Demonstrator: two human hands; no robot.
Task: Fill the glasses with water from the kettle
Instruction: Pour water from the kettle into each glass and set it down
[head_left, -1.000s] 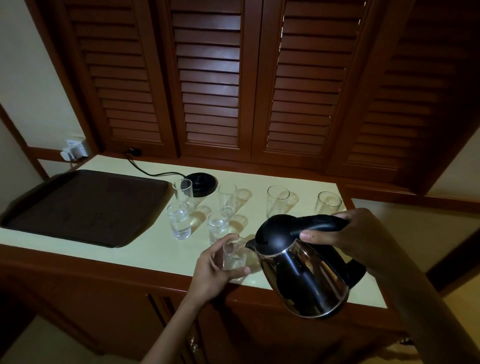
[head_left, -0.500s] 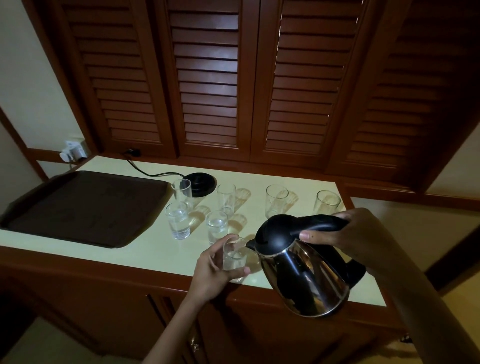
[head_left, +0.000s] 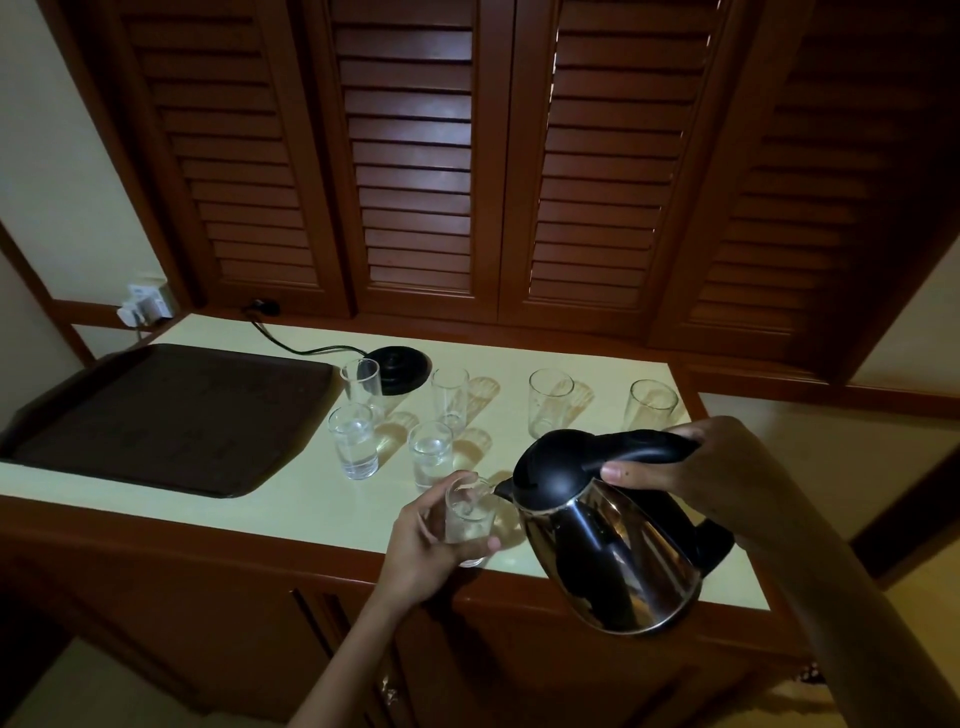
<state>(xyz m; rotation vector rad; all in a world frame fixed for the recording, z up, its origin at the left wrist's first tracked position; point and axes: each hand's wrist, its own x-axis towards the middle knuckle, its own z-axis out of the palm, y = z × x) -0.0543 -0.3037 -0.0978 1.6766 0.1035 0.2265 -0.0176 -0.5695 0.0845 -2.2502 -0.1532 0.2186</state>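
Your right hand is wrapped around the black handle of the kettle, which is tilted toward the left with its spout at the rim of the held glass. Your left hand grips that glass from the left side, fingers curled around its wall; the glass is at the front edge of the counter, and whether its base touches the surface cannot be told. Count seven glasses in total: one in hand and six standing. Two short glasses, the left short glass and the middle short glass, contain water. Four taller glasses form the rear row: rear glass one, rear glass two, rear glass three and rear glass four, which stands just behind the kettle handle. There is one kettle base, behind rear glass one, with its cord running to the back wall. One dark tray lies at the left of the counter, beside the glasses. Louvred wooden doors stand behind the counter.
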